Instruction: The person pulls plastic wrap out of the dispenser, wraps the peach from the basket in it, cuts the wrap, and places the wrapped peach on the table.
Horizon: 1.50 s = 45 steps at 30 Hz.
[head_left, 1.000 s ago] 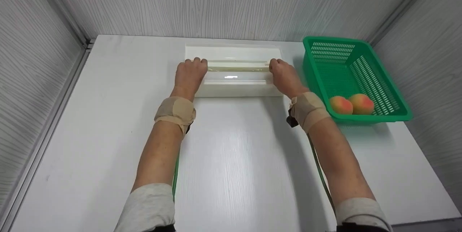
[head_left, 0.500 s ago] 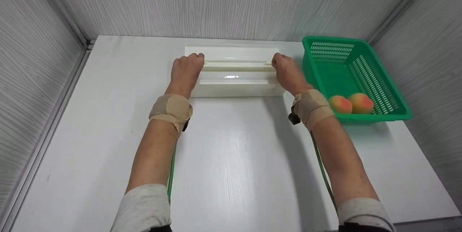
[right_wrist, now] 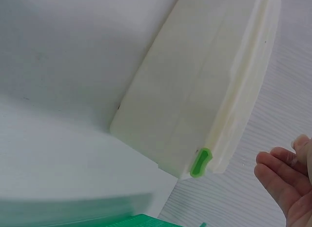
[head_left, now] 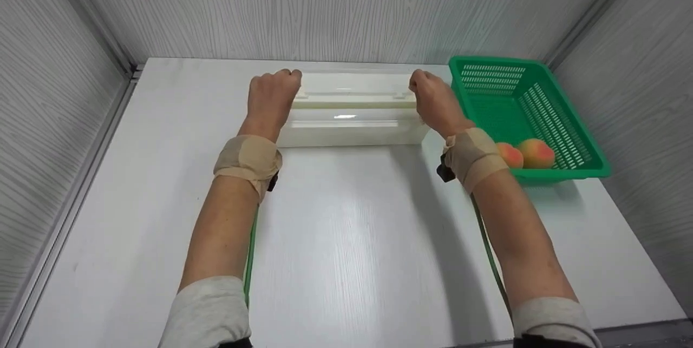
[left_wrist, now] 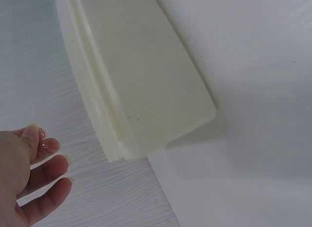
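A long white cling film dispenser [head_left: 346,134] lies near the back of the table, between my two hands. At its left end my left hand [head_left: 272,96] is raised, with thumb and forefinger pinching a clear crinkled sheet of cling film [left_wrist: 45,146]. My right hand [head_left: 436,102] is raised the same way past the right end, thumb and fingertips together on the film's other corner. The film is so transparent that its spread between the hands barely shows. A green slide cutter [right_wrist: 200,162] sits at the dispenser's right end.
To the right stands a green plastic basket [head_left: 603,161] with two peaches [head_left: 536,153] in its near corner. Grey wood-patterned panels [head_left: 346,10] wall the white table [head_left: 346,240] at the back and sides. Cables run along both forearms.
Both hands have moved apart, outward past the dispenser's ends, and up away from it, still pinching the film. The basket and peaches stay put, and the view has shifted slightly.
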Available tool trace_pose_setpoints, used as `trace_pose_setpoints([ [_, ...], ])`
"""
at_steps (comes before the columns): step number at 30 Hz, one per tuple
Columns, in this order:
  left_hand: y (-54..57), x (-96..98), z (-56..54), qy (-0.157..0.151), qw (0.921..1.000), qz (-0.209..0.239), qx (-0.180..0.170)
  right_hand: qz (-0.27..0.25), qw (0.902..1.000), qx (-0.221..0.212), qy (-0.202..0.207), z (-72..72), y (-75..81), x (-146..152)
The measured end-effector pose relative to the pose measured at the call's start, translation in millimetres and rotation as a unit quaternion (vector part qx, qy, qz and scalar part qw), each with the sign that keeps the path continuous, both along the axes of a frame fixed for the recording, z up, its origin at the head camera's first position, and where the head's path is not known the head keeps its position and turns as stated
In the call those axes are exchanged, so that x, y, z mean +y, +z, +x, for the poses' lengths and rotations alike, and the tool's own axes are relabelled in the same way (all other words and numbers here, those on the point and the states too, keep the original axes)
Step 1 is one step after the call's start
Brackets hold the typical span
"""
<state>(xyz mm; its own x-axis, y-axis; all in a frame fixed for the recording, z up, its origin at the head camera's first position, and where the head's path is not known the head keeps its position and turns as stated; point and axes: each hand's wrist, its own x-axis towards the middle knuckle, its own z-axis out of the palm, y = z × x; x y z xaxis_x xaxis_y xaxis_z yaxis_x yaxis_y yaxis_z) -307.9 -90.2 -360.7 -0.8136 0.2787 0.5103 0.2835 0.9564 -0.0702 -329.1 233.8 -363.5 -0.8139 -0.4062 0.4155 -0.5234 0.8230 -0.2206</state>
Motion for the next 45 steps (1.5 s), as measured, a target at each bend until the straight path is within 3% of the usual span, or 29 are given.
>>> trace_pose_setpoints([
  [11,24.4,-2.1,5.4,-0.006,0.9991,0.012,0.041,0.017,0.9994,0.031,0.008,8.7,26.6,-1],
  [20,45.4,-4.3,6.4,-0.011,0.9985,0.021,0.050,0.036,0.9989,0.014,-0.025,13.1,50.0,-3],
  [27,65.2,-5.6,8.2,0.002,0.9995,0.002,0.033,0.052,0.9973,0.008,-0.050,14.1,70.3,-6],
  [45,116.5,-11.9,15.7,0.015,0.9981,-0.021,0.056,0.042,0.9974,0.033,-0.048,19.7,118.2,-12],
])
